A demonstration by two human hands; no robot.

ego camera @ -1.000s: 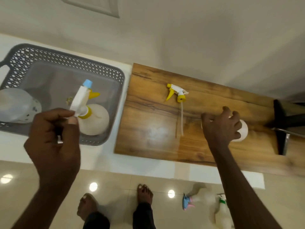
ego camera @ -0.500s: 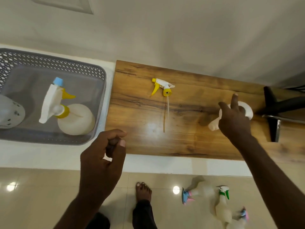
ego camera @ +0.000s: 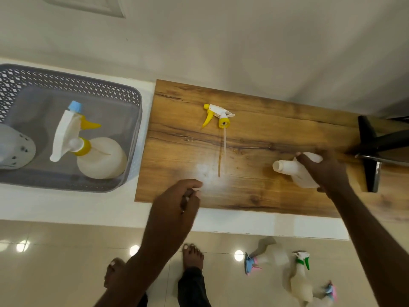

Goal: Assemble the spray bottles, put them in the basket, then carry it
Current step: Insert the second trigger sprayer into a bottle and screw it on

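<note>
Right hand (ego camera: 327,171) now grips the white bottle (ego camera: 296,169), tipped on its side on the board (ego camera: 254,196), open neck pointing left; earlier upright. Left hand (ego camera: 174,209), loosely curled and empty, now over the board's near left edge. Yellow sprayer (ego camera: 218,115) unmoved, far. Basket (ego camera: 93,87) left, holding an assembled bottle (ego camera: 97,156).

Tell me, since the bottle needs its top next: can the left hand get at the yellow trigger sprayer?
Probably yes. The left hand holds nothing, and bare wooden board lies between it and the yellow trigger sprayer.
</note>
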